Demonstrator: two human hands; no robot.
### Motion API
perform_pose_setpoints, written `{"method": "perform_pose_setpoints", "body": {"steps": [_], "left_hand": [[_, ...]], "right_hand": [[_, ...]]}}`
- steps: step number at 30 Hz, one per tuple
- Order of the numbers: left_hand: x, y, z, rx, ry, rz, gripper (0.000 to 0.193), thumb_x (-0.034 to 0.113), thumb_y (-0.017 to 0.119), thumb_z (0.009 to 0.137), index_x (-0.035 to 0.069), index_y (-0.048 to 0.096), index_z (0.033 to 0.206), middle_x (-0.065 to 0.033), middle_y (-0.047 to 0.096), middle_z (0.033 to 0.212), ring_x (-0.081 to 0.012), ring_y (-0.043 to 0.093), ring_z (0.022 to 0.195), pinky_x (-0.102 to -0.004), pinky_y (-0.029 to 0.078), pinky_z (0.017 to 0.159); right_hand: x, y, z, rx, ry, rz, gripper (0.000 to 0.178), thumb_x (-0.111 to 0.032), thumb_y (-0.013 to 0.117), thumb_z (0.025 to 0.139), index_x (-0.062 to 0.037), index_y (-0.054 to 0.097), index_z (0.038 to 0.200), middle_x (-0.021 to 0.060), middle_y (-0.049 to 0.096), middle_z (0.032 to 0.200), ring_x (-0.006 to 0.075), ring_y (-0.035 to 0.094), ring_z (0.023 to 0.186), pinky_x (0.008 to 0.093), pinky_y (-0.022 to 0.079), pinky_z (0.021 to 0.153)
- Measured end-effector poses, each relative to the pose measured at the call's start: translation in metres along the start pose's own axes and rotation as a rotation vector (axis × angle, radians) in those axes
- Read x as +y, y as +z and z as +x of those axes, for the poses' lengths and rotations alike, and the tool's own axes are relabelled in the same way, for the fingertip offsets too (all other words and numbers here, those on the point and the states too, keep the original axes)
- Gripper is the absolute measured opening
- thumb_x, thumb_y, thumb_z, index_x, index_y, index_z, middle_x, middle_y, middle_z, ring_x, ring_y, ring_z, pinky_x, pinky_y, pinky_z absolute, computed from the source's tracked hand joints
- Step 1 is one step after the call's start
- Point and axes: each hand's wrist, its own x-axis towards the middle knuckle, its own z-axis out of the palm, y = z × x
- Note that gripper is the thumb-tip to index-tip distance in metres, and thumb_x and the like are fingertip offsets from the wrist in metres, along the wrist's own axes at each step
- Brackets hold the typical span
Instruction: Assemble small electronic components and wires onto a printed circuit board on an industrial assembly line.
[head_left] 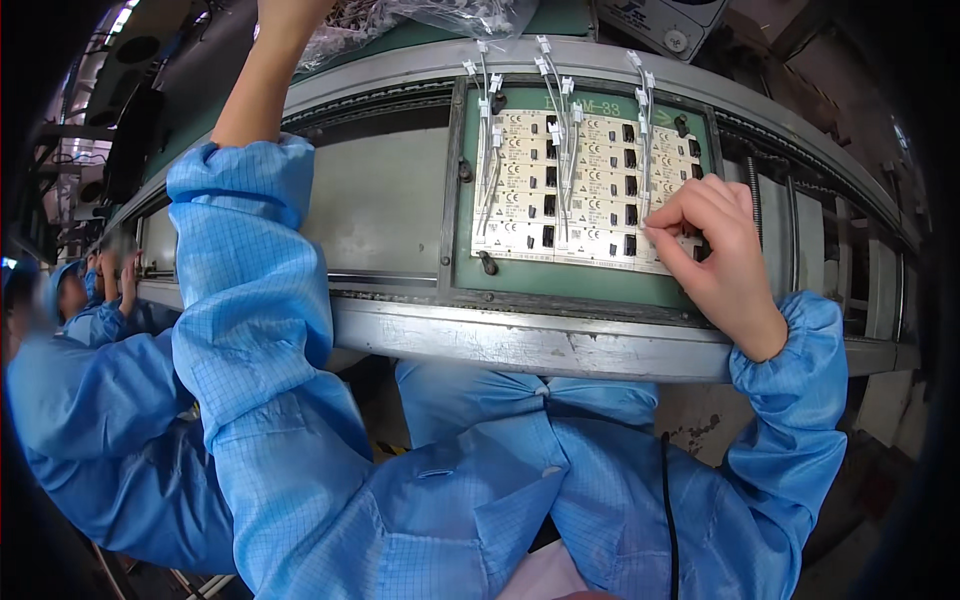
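Note:
A white panel of small circuit boards (pixel 585 190) lies in a green carrier tray (pixel 560 275) on the conveyor line. Several white wire leads with connectors (pixel 555 110) hang over its top edge. My right hand (pixel 715 250) rests on the panel's right edge, thumb and fingertips pinched on a white wire lead (pixel 645 200). My left arm in a blue sleeve (pixel 250 260) reaches up past the conveyor's far side toward a clear plastic bag of parts (pixel 400 20). The left hand itself is cut off by the top edge of the picture.
The conveyor's metal front rail (pixel 540 345) runs across in front of my lap. A grey plate (pixel 380 200) lies left of the tray. Co-workers in blue coats (pixel 90 300) sit at my left. A white box (pixel 665 20) stands beyond the line.

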Motion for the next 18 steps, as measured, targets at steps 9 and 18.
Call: {"method": "perform_pose_setpoints", "body": {"steps": [9,18], "left_hand": [[0.133,-0.067,-0.050,0.297,0.116,-0.049,0.012,0.008,0.071,0.084,0.007,0.073,0.096,-0.0077,0.070,0.089,-0.0233,0.068,0.079,-0.0335,0.050,0.080],[0.266,-0.044,-0.149,0.013,0.494,-0.103,0.011,0.015,0.063,0.068,0.011,0.059,0.077,0.0000,0.051,0.078,-0.0168,0.052,0.071,-0.0401,0.037,0.072]], "right_hand": [[0.003,0.000,-0.005,0.031,-0.063,-0.034,0.006,-0.005,0.070,0.084,-0.0045,0.064,0.083,0.0034,0.058,0.079,0.0210,0.054,0.080,0.0338,0.035,0.086],[0.017,-0.017,-0.012,-0.012,-0.175,-0.057,0.010,-0.007,0.064,0.088,-0.0044,0.068,0.097,0.0064,0.060,0.093,0.0247,0.057,0.094,0.0366,0.036,0.092]]}}
